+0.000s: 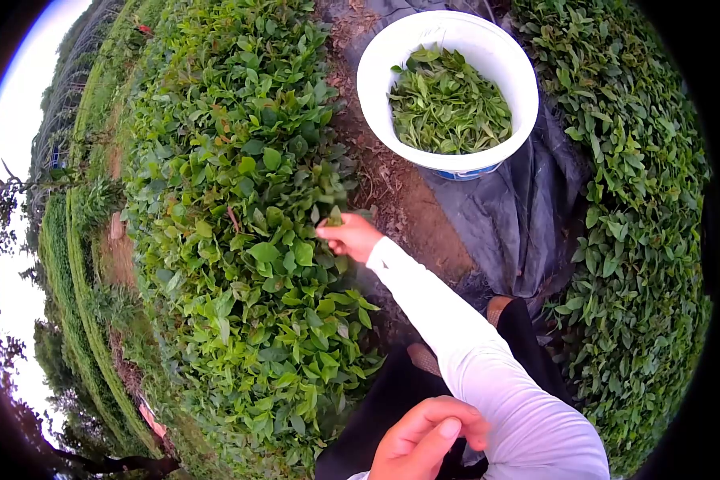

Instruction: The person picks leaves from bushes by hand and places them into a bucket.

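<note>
My right hand (350,238) reaches out in a white sleeve to the edge of a leafy green bush (272,248). Its thumb and fingers are pinched on a small green leaf sprig (334,216). Nearer to me, at the bottom centre, is my left hand (432,440), its fingers curled in and the thumb lying near the bent index finger. What it holds, if anything, is hidden. A white bucket (372,92) stands upright beyond my hands, partly filled with loose picked leaves (450,104).
Black plastic sheeting (508,220) lies under and beside the bucket, next to bare brown soil (420,216). Another row of bushes (632,240) borders the path on the right. My dark trouser legs and brown shoes show below. Grassy rows run along the far left.
</note>
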The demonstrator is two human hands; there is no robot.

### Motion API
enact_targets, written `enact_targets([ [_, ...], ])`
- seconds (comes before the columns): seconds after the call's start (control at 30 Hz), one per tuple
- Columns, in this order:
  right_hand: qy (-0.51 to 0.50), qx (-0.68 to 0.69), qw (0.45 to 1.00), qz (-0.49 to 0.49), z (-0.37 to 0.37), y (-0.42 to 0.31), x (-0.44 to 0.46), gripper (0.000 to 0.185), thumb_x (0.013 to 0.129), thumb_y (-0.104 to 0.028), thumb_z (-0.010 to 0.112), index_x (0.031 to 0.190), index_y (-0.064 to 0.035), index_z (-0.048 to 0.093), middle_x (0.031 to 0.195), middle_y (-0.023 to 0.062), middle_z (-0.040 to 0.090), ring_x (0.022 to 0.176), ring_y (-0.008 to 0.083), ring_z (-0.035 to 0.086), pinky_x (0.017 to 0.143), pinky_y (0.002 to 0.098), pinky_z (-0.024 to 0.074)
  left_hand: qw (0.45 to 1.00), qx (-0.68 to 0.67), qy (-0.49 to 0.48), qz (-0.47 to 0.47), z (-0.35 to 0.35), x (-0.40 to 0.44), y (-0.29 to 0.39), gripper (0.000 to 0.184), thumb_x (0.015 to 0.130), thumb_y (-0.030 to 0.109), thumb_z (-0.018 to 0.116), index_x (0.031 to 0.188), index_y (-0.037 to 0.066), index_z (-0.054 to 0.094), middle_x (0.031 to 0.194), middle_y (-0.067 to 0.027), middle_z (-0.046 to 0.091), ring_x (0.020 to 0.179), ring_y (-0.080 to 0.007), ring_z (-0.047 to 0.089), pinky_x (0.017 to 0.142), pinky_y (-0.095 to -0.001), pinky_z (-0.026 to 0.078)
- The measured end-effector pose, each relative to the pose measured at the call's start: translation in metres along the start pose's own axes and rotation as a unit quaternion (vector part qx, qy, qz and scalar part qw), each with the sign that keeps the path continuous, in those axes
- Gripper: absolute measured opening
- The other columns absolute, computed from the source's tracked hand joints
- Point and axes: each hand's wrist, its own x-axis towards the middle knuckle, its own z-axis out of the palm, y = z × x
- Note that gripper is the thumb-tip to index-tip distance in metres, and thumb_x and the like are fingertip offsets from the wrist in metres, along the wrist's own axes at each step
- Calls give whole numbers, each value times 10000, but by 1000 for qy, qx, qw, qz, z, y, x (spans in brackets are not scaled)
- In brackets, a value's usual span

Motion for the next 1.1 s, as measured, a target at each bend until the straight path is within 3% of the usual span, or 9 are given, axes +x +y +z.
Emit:
enact_targets([
  [0.07,-44,12,999,12,-7,-5,-29,144,829,-109,630,941,-57,557,754,0,557,585,61,515,470,184,456,1000,-3,-7,5,-2,5,6,174,934,151,453,1002,5,519,889,-104,582,766,-169,564,724,-284,458],
  [0.3,127,-13,982,-137,-19,-54,-2,164,885,-107,540,1032,-37,518,966,79,601,685,129,597,594,269,528,1000,0,-24,12,0,10,15,179,935,155,452,999,2,519,899,-104,573,765,-168,562,720,-285,458],
  [0.4,236,-106,950,-175,-5,-49,43,359,842,-77,580,1180,14,498,886,120,625,702,133,622,561,261,504,1000,-18,-11,4,1,13,17,179,936,154,450,996,1,519,899,-104,573,764,-168,562,718,-283,457],
  [0.53,289,-312,853,-304,7,-55,73,454,699,-225,730,1062,5,582,910,146,639,771,247,621,758,336,483,999,-11,-24,22,1,17,17,176,937,151,446,997,3,519,896,-102,578,768,-169,566,722,-281,459],
  [0.63,263,-248,869,-339,11,-56,79,346,749,-177,697,1027,-2,588,895,119,638,735,213,621,686,324,496,1000,-12,-18,11,2,18,18,176,937,150,444,998,3,518,894,-103,581,770,-169,567,723,-281,460],
  [0.73,185,-11,954,-236,12,-59,72,253,798,-117,657,1014,-15,571,852,76,628,685,159,607,615,283,505,1000,-10,-12,11,3,19,18,177,938,151,443,1000,2,517,892,-105,581,768,-170,568,721,-282,461],
  [0.9,-42,254,961,-97,-2,-30,9,156,858,-93,590,996,-41,541,808,53,602,619,108,571,548,241,514,999,-18,-26,25,6,23,17,176,937,149,445,999,0,516,893,-107,575,765,-171,568,715,-284,463],
  [0.97,-100,255,954,-127,-22,-21,-39,147,858,-83,587,997,-50,553,906,84,616,717,111,612,586,248,540,999,-13,-27,27,5,23,21,176,937,147,443,996,-1,516,897,-108,573,766,-172,568,715,-286,461],
  [1.1,16,79,991,-105,-42,-26,-48,167,852,-85,592,995,-49,512,963,88,587,737,122,611,581,260,541,999,-6,-34,20,8,19,17,176,937,147,446,992,-4,517,898,-110,567,765,-176,563,713,-288,455],
])
